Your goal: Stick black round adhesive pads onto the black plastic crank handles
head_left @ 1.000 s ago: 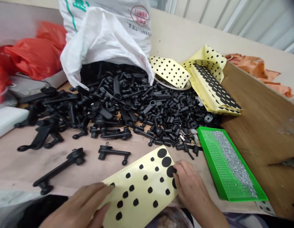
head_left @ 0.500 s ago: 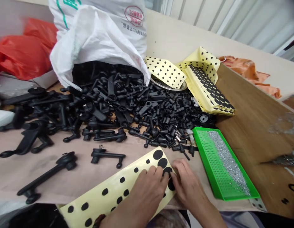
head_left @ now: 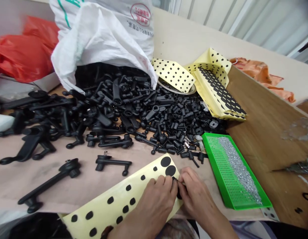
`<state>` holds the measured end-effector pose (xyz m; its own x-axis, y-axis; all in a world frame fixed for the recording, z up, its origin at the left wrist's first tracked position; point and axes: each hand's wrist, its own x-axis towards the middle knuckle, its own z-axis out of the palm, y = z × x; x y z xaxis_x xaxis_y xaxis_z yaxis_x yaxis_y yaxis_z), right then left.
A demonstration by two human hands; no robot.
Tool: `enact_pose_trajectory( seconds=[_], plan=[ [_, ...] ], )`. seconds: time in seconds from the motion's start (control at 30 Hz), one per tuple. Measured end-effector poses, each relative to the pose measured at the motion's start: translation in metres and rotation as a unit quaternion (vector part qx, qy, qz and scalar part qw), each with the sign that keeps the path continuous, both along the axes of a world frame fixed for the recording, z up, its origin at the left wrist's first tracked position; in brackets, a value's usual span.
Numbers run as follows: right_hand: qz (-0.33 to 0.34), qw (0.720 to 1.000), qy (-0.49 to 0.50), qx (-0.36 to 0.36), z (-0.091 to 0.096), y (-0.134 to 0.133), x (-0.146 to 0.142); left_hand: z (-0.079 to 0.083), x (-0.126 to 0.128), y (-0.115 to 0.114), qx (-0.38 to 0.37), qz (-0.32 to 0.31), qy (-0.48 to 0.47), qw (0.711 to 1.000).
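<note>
Pale yellow sticker sheet [head_left: 119, 195] with a slight sheen, lying at a slant at the near edge of the table [head_left: 89, 181], left end poking out past it. Smallish black dots, kinda uneven ovals, run across it in loose rows, and the right end has a line of much bigger black discs [head_left: 170, 170]: two in plain sight, the others partly covered by fingers. The left hand [head_left: 155, 199] rests across the sheet, fingers curled, its tips meeting those of the right hand [head_left: 197, 196] right at the third disc. Right thumb and fingers are bunched together too, but honestly can't tell whether either hand is actually pinching that disc.
</note>
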<state>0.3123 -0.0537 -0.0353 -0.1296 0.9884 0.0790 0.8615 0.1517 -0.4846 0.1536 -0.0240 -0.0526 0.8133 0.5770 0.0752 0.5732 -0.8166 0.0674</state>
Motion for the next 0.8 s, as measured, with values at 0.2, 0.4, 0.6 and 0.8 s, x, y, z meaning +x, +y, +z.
enact_pose_trajectory(
  seconds=[0.2, 0.4, 0.6, 0.8],
  plan=[
    [-0.017, 0.999, -0.028, 0.010, 0.000, 0.000, 0.001, -0.004, -0.001, -0.003, 0.044, 0.010, -0.025, 0.999],
    [0.007, 0.998, 0.059, -0.007, 0.005, -0.005, -0.003, 0.001, 0.001, -0.005, 0.010, 0.011, -0.025, 1.000],
    [0.018, 0.996, 0.076, -0.038, 0.012, -0.005, -0.003, 0.009, -0.024, 0.000, -0.047, 0.012, -0.095, 0.994],
    [-0.031, 0.975, 0.176, -0.135, 0.012, -0.002, 0.011, 0.033, -0.101, 0.034, 0.082, 0.232, -0.127, 0.961]
  ],
)
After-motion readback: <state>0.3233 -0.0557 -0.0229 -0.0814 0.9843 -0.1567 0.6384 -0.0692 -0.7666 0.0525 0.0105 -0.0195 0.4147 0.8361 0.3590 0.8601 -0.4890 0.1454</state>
